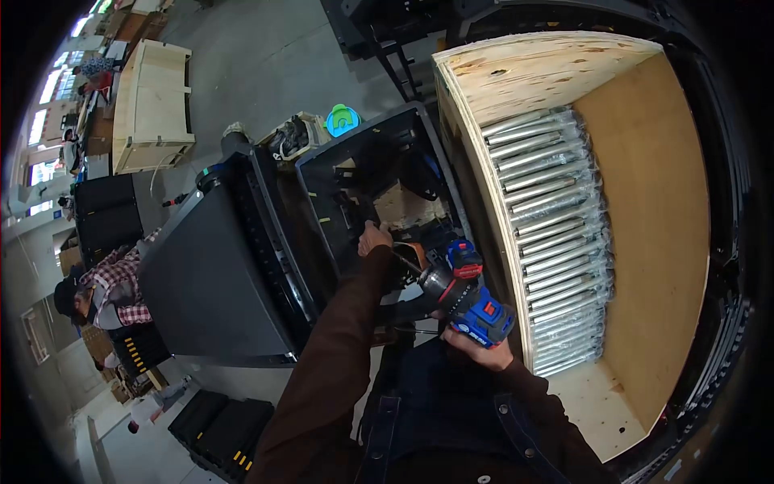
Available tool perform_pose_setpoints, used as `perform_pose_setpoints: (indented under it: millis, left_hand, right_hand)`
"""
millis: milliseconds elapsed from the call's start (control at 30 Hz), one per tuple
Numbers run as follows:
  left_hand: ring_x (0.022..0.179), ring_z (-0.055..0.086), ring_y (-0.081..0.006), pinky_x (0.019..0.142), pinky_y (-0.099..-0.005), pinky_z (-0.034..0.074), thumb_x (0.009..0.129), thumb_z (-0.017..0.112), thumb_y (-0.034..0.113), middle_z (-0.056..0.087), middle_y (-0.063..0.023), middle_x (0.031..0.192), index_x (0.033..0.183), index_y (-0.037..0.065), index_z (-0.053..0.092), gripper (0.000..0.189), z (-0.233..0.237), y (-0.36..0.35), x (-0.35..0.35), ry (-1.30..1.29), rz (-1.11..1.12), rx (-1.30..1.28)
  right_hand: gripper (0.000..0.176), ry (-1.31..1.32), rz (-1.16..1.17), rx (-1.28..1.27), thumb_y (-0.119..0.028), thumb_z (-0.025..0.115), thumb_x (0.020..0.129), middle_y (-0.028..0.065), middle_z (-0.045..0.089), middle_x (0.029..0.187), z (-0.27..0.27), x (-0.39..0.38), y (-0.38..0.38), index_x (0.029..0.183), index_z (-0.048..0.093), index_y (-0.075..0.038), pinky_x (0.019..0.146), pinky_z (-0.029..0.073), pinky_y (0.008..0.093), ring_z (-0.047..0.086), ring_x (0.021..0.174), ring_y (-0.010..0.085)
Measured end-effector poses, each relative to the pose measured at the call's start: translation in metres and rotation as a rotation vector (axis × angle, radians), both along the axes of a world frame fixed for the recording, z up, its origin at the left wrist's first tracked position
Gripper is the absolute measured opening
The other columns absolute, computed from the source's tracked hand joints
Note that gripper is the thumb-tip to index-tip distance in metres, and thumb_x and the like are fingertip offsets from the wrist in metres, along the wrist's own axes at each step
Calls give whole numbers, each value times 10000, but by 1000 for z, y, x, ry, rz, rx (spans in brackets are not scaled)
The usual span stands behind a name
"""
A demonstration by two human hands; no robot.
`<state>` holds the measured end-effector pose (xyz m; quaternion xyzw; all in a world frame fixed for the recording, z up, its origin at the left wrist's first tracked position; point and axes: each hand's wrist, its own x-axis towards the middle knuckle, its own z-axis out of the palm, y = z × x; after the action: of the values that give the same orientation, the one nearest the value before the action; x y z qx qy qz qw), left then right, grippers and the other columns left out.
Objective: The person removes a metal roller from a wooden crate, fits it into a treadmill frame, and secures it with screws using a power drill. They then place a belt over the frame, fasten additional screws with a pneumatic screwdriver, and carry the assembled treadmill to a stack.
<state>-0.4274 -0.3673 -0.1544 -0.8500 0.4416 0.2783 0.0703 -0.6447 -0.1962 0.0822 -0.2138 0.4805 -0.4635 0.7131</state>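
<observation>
Firmly, right hand (477, 352) clenched on blue-black drill (472, 300), left hand (374, 239) in crate (359, 135), grip unclear

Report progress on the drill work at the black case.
Done: wrapped tubes lie stacked in the plywood crate. In hand: right hand points the drill into the black case, left hand reaching in. Left: unclear; the case's inside is dark.
</observation>
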Motion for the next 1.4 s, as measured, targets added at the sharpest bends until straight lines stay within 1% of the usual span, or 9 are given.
perform_pose_setpoints:
  millis: [167, 267, 400, 600, 700, 800, 967, 1067, 1400]
  left_hand:
    - [1022, 670, -429, 876, -512, 517, 882, 675, 309, 713, -223, 1046, 1092, 84, 684, 308, 9, -1, -1, 46, 122, -133]
    - [1003, 665, -443, 879, -509, 518, 864, 688, 292, 711, -228, 1016, 1068, 80, 694, 295, 7, 0, 1, 92, 245, -221]
    - [1057, 659, -335, 942, -438, 501, 841, 701, 113, 692, -174, 1123, 1216, 18, 614, 396, 26, 20, -11, 559, 258, -516]
    - [1082, 626, -192, 921, -311, 503, 915, 679, 63, 647, -135, 1150, 1307, -68, 544, 435, 248, 59, 15, 1193, 225, -663]
    - [1070, 637, -181, 902, -308, 514, 905, 684, 53, 650, -136, 1148, 1268, -55, 602, 387, 281, 50, 66, 864, 124, -989]
    - [1031, 677, -209, 893, -332, 525, 881, 711, 74, 684, -155, 1135, 1208, -47, 653, 354, 231, 1, 118, 489, 125, -1063]
    - [996, 707, -346, 902, -414, 529, 862, 721, 121, 733, -205, 1055, 1245, -32, 641, 420, 202, -56, 101, 583, 259, -1022]
    - [1052, 678, -394, 937, -449, 510, 818, 749, 170, 710, -242, 1095, 1327, 38, 608, 545, 227, -67, 88, 375, 78, -933]
    - [1105, 593, -384, 953, -469, 471, 801, 751, 86, 677, -197, 1130, 1345, 41, 541, 585, 211, -55, 98, 337, -9, -977]
  right_hand:
    - [455, 41, 51, -46, 25, 691, 867, 93, 704, 1183, -6, -2, 3, 1305, 589, -47, 833, 565, 315, 685, 948, 151]
    - [461, 61, 55, -24, 5, 680, 885, 100, 707, 1200, -5, -6, 6, 1329, 569, -37, 928, 536, 326, 662, 1104, 167]
    - [421, 93, -11, -18, 11, 689, 859, 91, 710, 1153, 9, -5, 10, 1271, 617, -36, 742, 579, 296, 702, 883, 159]
    - [446, 59, -101, -92, 80, 622, 853, 134, 702, 1150, 19, -1, 9, 1292, 579, 13, 787, 575, 326, 705, 855, 199]
    - [453, 34, -122, -124, 89, 621, 850, 139, 700, 1153, 22, 5, 7, 1295, 576, 13, 784, 573, 327, 704, 864, 204]
    - [452, 48, -92, -133, 91, 623, 854, 142, 699, 1154, 28, 10, 2, 1296, 575, 10, 780, 573, 332, 702, 869, 205]
    - [491, 100, -12, -123, 116, 635, 848, 142, 696, 1163, 34, 22, -2, 1319, 552, 1, 791, 586, 337, 700, 885, 209]
    - [514, 78, -18, -122, 126, 646, 842, 147, 694, 1163, 35, 31, -7, 1328, 544, -7, 797, 598, 347, 703, 888, 211]
    - [482, 187, 235, -257, 92, 673, 826, 130, 712, 1083, 63, 67, -103, 1283, 553, 0, 734, 607, 327, 708, 810, 181]
